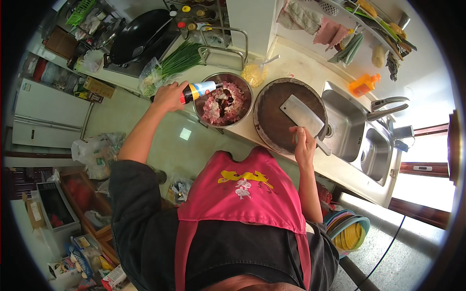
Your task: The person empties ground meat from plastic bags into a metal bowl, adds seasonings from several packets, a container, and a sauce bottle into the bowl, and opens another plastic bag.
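My left hand (169, 96) grips a bottle of dark sauce (187, 94) with a colourful label. The bottle is tilted, its neck reaching over the rim of a stainless steel bowl (249, 105). Inside the bowl lies pink minced meat (236, 100) with white powder and a pool of dark liquid on it. My right hand (305, 145) is over the near edge of a round wooden chopping board (269, 109), its fingers curled; whether they hold something small is unclear. Just beside that hand, a cleaver (304, 114) lies on the board, its handle extending past the edge.
Behind the bowl stand a metal rack (225, 58) and a plastic bag of yellow bits (253, 74). Green chives (184, 58) lie left, near a black wok (136, 36). A double sink (344, 123) with a faucet (389, 105) and an orange bottle (364, 85) are right.
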Tool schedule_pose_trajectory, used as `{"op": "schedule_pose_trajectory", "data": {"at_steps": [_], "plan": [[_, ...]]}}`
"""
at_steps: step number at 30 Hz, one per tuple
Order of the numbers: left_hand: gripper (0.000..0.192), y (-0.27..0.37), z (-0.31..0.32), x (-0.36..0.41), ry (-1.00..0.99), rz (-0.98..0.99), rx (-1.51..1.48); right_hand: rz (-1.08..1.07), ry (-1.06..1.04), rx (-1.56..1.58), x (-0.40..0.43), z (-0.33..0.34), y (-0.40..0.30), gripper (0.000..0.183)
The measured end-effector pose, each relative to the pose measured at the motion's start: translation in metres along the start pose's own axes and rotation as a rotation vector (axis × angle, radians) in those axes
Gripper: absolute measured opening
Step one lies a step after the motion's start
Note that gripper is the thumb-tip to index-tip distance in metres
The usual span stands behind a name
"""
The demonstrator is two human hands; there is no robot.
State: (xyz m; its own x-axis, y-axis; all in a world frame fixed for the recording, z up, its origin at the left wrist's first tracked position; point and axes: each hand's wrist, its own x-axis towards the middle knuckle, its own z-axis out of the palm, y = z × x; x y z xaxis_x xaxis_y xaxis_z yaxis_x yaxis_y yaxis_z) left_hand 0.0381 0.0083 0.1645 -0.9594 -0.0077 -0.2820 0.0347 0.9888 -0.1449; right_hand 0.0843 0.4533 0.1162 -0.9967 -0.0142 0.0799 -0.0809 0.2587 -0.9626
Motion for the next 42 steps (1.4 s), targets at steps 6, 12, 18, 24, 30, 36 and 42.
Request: {"op": "schedule_pose_trajectory", "data": {"at_steps": [6,12,18,24,30,36,42], "plan": [[0.094,-0.004,0.015,-0.028,-0.200,-0.241,-0.517,-0.037,-0.016,0.091,0.005,0.010,0.008,0.041],[0.093,-0.006,0.055,-0.045,-0.129,-0.195,-0.475,-0.029,-0.089,0.060,0.012,0.021,-0.002,0.042],[0.090,0.001,0.035,-0.046,-0.142,-0.140,-0.390,-0.058,-0.116,0.013,0.016,0.029,-0.008,0.042],[0.088,0.004,0.023,-0.035,-0.053,-0.115,-0.364,-0.073,-0.114,0.006,0.013,0.028,-0.010,0.042],[0.082,0.007,0.025,-0.041,-0.101,-0.193,-0.607,-0.028,-0.073,0.022,0.010,0.022,-0.002,0.042],[0.077,0.003,0.073,-0.054,-0.114,-0.176,-0.903,-0.063,-0.076,0.034,0.010,0.027,0.004,0.043],[0.081,0.005,0.063,-0.055,-0.100,-0.180,-0.648,-0.053,-0.115,0.022,0.014,0.036,-0.004,0.042]]}}
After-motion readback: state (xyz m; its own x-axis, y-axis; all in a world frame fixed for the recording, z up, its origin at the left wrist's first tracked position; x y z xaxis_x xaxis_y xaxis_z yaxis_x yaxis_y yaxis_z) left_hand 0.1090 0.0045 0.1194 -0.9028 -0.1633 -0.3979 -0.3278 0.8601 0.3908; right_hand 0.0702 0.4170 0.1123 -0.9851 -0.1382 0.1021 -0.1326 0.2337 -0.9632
